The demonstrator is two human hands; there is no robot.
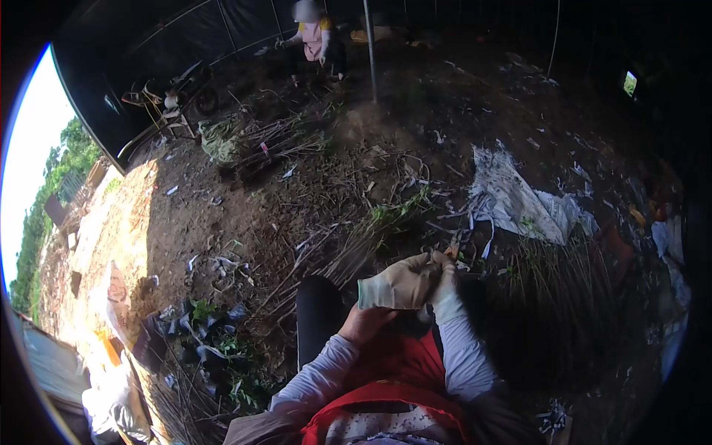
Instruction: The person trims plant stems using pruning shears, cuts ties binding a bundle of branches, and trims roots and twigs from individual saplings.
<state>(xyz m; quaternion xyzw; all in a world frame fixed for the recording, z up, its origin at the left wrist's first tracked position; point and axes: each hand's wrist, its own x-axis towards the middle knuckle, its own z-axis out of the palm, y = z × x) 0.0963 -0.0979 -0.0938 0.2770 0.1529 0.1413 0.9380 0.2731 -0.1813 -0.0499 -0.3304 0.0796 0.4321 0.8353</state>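
Observation:
A pale tan work glove [400, 285] is held up in front of my knees, its cuff toward the left. My left hand [365, 324] shows bare skin at the wrist and lower palm; its fingers are hidden behind or inside this glove. From the right, my right hand [445, 276], in a light glove, has its fingers bent and closed at the glove's finger end. Beyond both hands lies a pile of thin leafy cuttings [356, 248] on the soil. A red apron [393, 363] covers my lap.
Another person [313, 41] crouches at the back. Bundled branches [274, 144] lie left of a metal pole [371, 55]. White torn sacking [519, 194] and upright stems [552, 278] are on the right. Dark pots with leaves [211, 326] sit at my lower left.

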